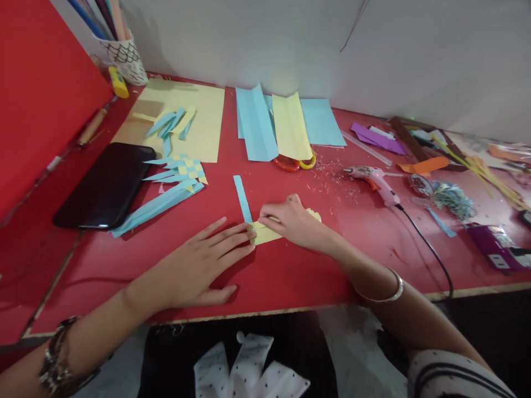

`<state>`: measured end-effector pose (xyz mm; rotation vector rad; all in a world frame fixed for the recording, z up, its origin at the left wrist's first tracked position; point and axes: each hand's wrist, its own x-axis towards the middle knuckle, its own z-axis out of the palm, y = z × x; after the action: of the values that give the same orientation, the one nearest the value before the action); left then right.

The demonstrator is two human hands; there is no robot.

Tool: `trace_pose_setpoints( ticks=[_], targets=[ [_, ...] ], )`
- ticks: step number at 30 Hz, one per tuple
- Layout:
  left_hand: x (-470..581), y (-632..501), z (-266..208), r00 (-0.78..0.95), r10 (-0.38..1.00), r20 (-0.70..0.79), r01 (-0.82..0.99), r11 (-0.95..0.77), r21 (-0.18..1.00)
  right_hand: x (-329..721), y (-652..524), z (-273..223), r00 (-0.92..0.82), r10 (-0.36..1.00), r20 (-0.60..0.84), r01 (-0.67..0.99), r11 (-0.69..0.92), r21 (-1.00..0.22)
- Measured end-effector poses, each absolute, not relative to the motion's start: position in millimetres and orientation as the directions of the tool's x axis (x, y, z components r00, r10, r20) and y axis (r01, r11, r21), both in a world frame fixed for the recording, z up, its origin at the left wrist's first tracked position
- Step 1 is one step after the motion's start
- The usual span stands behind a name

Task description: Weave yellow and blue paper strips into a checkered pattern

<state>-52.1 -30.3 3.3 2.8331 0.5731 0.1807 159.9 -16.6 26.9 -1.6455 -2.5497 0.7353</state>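
Yellow paper strips [267, 234] lie side by side on the red table in front of me. A light blue paper strip [243, 200] meets their left end and points away from me. My left hand [207, 260] lies flat with its fingers spread, the fingertips pressing on that left end. My right hand [290, 221] is closed over the middle of the yellow strips, its thumb and fingers pinched together on the paper. It hides part of them; their far right end [314, 214] shows beyond the hand.
A black phone [105, 185], woven blue-and-yellow paper [186, 168] and yellow sheet [207, 121] lie left. Folded sheets [292, 127] partly cover scissors [307, 162]. Right are a pink glue gun [377, 182] with its cord, a thread bundle [452, 200] and a purple punch [495, 246].
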Motion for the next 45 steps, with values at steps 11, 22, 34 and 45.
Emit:
trace_pose_setpoints(
  ticks=[11,22,34,45],
  targets=[
    [-49.7,-30.5,6.0,0.914,0.4,0.069,0.373,-0.895,0.245,160.4,-15.7,24.9,-0.467,0.853,-0.233,0.869,0.393,-0.301],
    [-52.0,-26.9,2.2,0.93,0.365,0.038,0.353,-0.918,0.179,173.7,-16.3,22.1,-0.407,0.889,-0.212,0.889,0.332,-0.314],
    [-51.8,-21.6,5.6,0.925,0.379,-0.012,0.369,-0.892,0.261,205.5,-23.7,20.4,-0.3,0.948,-0.109,0.907,0.248,-0.34],
    [-43.5,-19.9,18.9,0.902,0.423,-0.084,0.429,-0.861,0.272,228.3,-24.5,16.5,-0.219,0.976,-0.016,0.935,0.205,-0.289]
  ],
)
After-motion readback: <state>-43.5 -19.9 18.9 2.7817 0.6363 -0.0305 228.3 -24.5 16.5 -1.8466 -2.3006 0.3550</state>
